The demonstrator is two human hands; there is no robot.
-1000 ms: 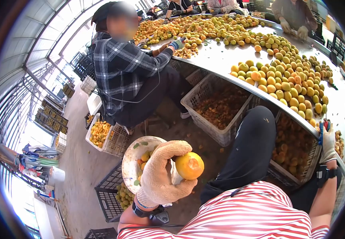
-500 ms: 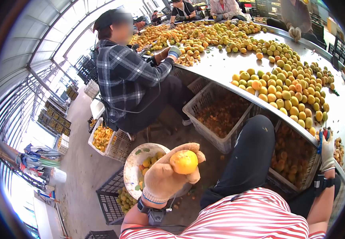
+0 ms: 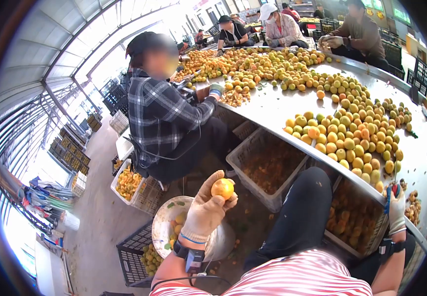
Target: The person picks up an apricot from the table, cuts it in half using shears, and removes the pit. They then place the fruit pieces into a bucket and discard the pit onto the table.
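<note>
My left hand (image 3: pixel 207 209), in a pale work glove, holds a yellow-orange fruit (image 3: pixel 222 188) between thumb and fingers, above a white bowl (image 3: pixel 161 224) with fruit and leaves in it. At the metal table's right front edge, my right hand (image 3: pixel 396 207) is gloved too, its fingers closed round a small tool with blue and red parts (image 3: pixel 392 191). Much of that tool is hidden by the fingers. A large heap of yellow-green fruit (image 3: pixel 356 143) lies on the metal table (image 3: pixel 282 106) near my right hand.
A person in a plaid shirt (image 3: pixel 161 111) sits at the left, hands at the table. More people (image 3: pixel 277 29) work across it. Crates of orange pieces (image 3: pixel 267 163) stand under the edge. A black crate (image 3: pixel 134 256) and a white crate (image 3: pixel 147 192) are on the floor at the left.
The view has tilted up, showing more of the people at the back. My left hand has turned more upright, still holding the fruit. The person at the back right has raised their hands.
</note>
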